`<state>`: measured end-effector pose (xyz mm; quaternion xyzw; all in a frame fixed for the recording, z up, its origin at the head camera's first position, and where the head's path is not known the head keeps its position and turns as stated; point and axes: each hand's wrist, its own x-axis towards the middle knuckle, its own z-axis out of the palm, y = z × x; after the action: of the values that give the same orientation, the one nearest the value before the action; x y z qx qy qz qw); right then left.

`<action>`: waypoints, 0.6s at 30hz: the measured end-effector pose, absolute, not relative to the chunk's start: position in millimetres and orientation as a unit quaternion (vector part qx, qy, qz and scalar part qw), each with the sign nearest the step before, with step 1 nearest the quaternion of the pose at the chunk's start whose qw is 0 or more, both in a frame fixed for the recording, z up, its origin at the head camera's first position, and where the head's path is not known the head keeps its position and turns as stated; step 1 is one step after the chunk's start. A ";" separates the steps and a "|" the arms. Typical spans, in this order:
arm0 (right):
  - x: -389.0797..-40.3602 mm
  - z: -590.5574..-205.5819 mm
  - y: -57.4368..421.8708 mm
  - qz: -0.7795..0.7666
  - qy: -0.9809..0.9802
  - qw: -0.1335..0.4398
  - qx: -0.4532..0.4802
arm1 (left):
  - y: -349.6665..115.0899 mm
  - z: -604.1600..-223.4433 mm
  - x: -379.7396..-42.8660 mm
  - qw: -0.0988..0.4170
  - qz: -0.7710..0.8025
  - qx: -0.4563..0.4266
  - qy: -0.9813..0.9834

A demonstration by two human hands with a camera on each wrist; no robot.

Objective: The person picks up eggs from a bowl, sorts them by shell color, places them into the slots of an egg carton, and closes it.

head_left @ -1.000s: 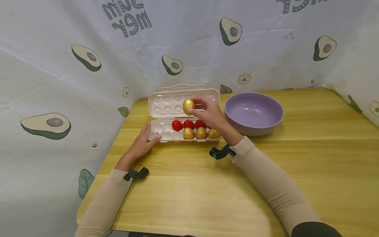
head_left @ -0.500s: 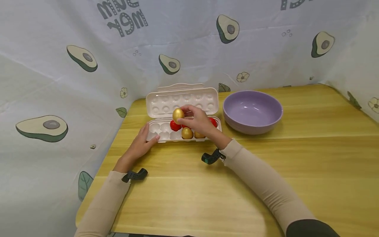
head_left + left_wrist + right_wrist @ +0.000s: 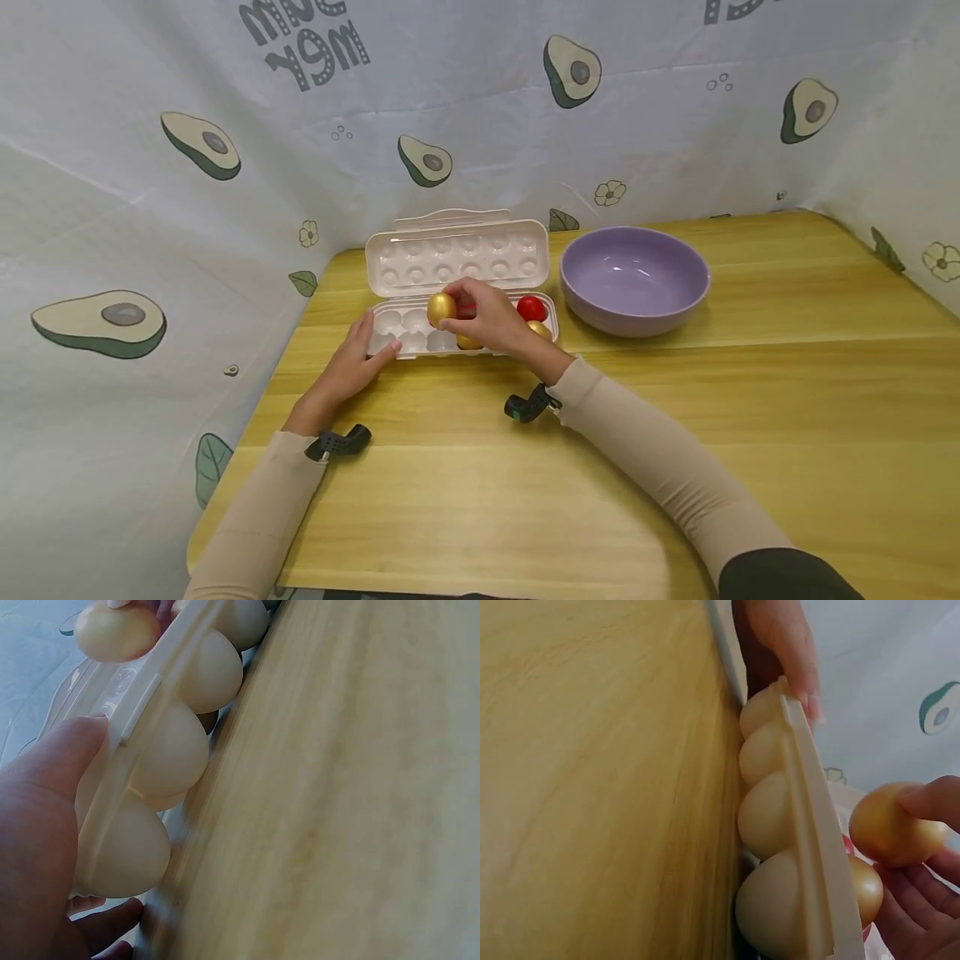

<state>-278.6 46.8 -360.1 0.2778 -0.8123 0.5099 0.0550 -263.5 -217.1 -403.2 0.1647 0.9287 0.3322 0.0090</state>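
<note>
A white plastic egg carton point(image 3: 412, 340) lies with its lid point(image 3: 459, 258) folded back. My left hand point(image 3: 347, 371) grips its left end; in the left wrist view the thumb lies on the rim and fingers curl below. My right hand point(image 3: 489, 315) pinches a gold egg point(image 3: 441, 310) between thumb and fingers, over the tray's middle. The right wrist view shows this egg above the rim, near another gold egg point(image 3: 866, 891) seated in the carton. A red egg point(image 3: 532, 308) sits in the back row, a gold egg point(image 3: 538, 329) in front of it. My right hand hides other eggs.
A purple bowl point(image 3: 633, 321) stands right of the carton on the wooden table point(image 3: 465, 500). Behind the table hangs a white sheet point(image 3: 495, 108) printed with avocados. Several cups at the carton's left end hold nothing.
My right hand has carried the gold egg left and down, from before the lid to low over the tray. The left hand keeps its grip on the carton. The view has shifted slightly.
</note>
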 end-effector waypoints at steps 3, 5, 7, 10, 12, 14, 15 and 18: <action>-277.9 -361.6 45.2 0.502 -0.818 0.059 0.276 | -216.5 -403.3 -264.3 0.003 0.333 0.166 0.928; -277.3 -362.0 44.5 0.493 -0.822 0.063 0.277 | -216.1 -402.9 -264.5 0.003 0.332 0.168 0.928; -276.6 -362.2 43.8 0.484 -0.826 0.067 0.281 | -215.7 -402.6 -264.8 0.003 0.333 0.168 0.928; -274.6 -361.8 43.1 0.474 -0.830 0.069 0.286 | -215.4 -402.3 -265.0 0.001 0.331 0.167 0.929; -273.0 -361.6 42.4 0.466 -0.835 0.067 0.287 | -215.6 -402.0 -264.8 0.002 0.328 0.167 0.930; -271.6 -361.6 41.6 0.455 -0.841 0.065 0.284 | -215.6 -401.6 -264.4 0.002 0.327 0.165 0.930; -271.1 -361.6 41.1 0.448 -0.845 0.065 0.284 | -215.7 -401.5 -264.2 0.003 0.327 0.167 0.930; -270.2 -362.3 39.8 0.427 -0.855 0.069 0.285 | -216.1 -402.0 -264.0 0.004 0.328 0.166 0.930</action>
<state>-270.2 39.8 -362.3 0.2847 -0.8553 0.4274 0.0691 -264.0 -216.1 -402.0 0.1657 0.9302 0.3276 0.0044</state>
